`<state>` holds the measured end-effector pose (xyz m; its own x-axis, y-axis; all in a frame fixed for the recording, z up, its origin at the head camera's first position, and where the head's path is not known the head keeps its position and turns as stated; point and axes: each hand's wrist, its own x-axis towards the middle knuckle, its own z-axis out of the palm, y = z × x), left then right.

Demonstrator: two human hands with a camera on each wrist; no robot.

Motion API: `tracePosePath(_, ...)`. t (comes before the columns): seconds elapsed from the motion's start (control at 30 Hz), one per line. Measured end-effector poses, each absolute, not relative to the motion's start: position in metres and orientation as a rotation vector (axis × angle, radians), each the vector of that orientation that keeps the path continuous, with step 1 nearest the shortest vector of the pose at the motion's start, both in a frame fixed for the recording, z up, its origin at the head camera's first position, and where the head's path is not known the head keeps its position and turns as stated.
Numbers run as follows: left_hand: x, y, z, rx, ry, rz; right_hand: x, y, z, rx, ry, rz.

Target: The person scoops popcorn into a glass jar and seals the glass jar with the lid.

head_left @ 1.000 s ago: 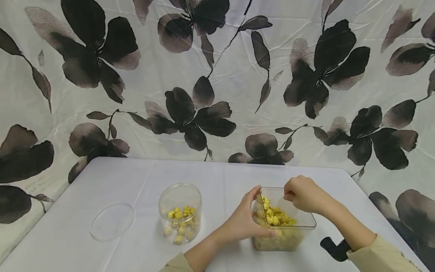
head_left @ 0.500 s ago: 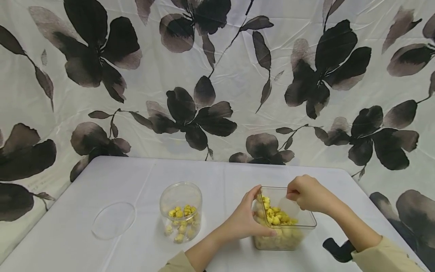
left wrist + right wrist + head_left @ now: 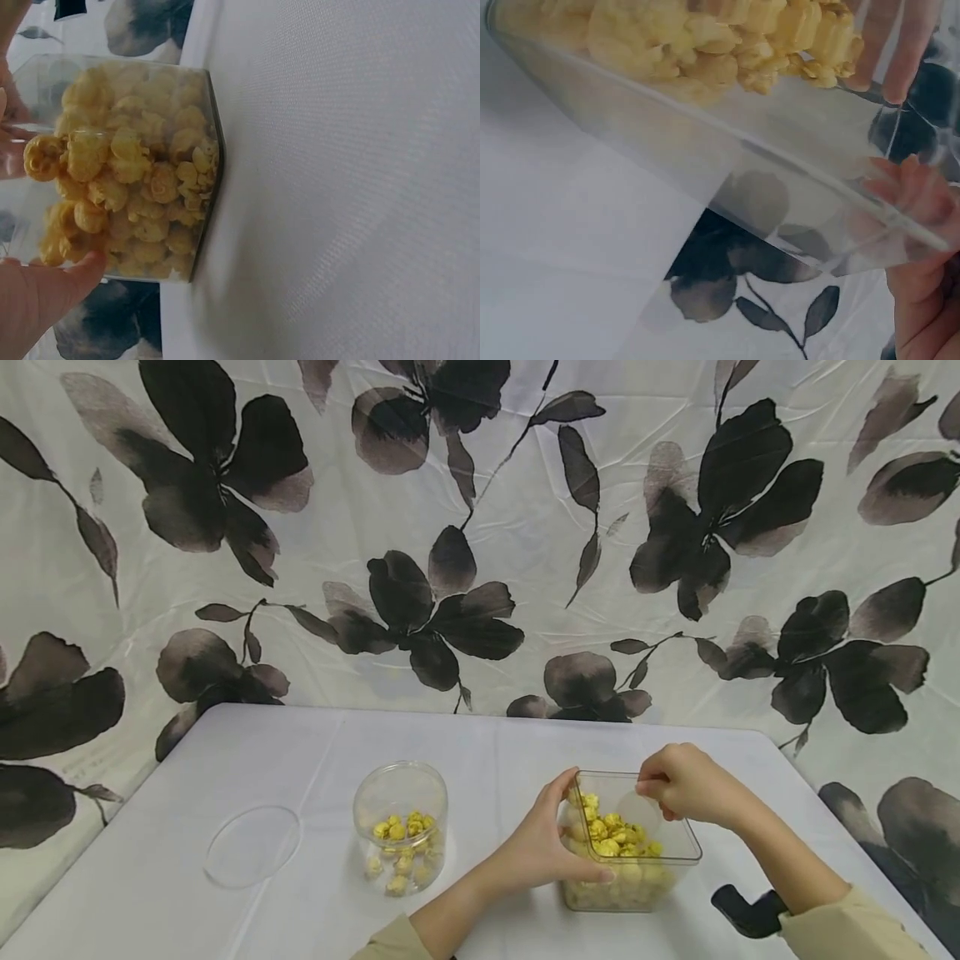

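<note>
In the head view, a square clear box (image 3: 622, 887) partly filled with yellow popcorn (image 3: 615, 837) stands on the right of the table. My left hand (image 3: 536, 847) grips it from the left, thumb along the front wall and fingers at the back left rim. Over the box's right side, my right hand (image 3: 684, 785) has its fingers curled and pinches a translucent, round-ended utensil (image 3: 636, 810) reaching down inside. Its lower end is hidden near the popcorn. The left wrist view shows popcorn (image 3: 127, 165) through the box wall, with the left thumb (image 3: 71, 285) pressed on it.
A round clear jar (image 3: 401, 785) with some popcorn at its bottom stands left of the box. Further left lies a clear round lid (image 3: 253, 885), flat on the white-covered table (image 3: 495, 747). Beside the right forearm is a black curved object (image 3: 748, 913). Floral cloth (image 3: 480, 610) hangs behind.
My right hand has moved slightly to the right over the box, and the popcorn in the box has shifted and looks more spread. The left hand keeps its grip; jar and lid stay put.
</note>
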<state>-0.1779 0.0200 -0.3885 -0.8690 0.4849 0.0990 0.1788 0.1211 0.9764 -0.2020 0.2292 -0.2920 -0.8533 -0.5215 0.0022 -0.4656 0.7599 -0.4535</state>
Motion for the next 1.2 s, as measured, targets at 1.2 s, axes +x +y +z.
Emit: tracePosePath(1.2, -0.178, 0.020, -0.392, 0.669, 2.156, 1.829, -0.205, 0.258, -0.295, -0.508, 2.494, -1.143)
